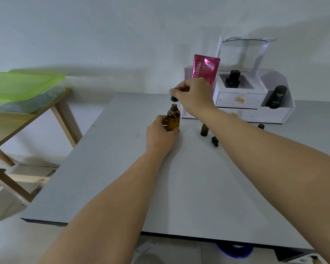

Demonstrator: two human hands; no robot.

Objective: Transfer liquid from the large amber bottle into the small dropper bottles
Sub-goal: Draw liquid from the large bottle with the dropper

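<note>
The large amber bottle (173, 117) stands upright on the grey table (122, 178), its neck uncovered. My left hand (160, 133) grips its lower body. Just above the neck, my right hand (192, 95) pinches the bottle's black cap (174, 98), lifted clear of the bottle. To the right stands a small amber dropper bottle (204, 129) without its top, and a black dropper cap (215, 141) lies on the table near it. Another small amber bottle (261, 126) peeks out behind my right forearm.
A white drawer organiser (240, 100) stands at the table's back right, holding a pink tube (206, 70), a black bottle (232, 79) and a dark tube (276, 97). A wooden side table (27, 115) with a green lid (21, 84) stands to the left.
</note>
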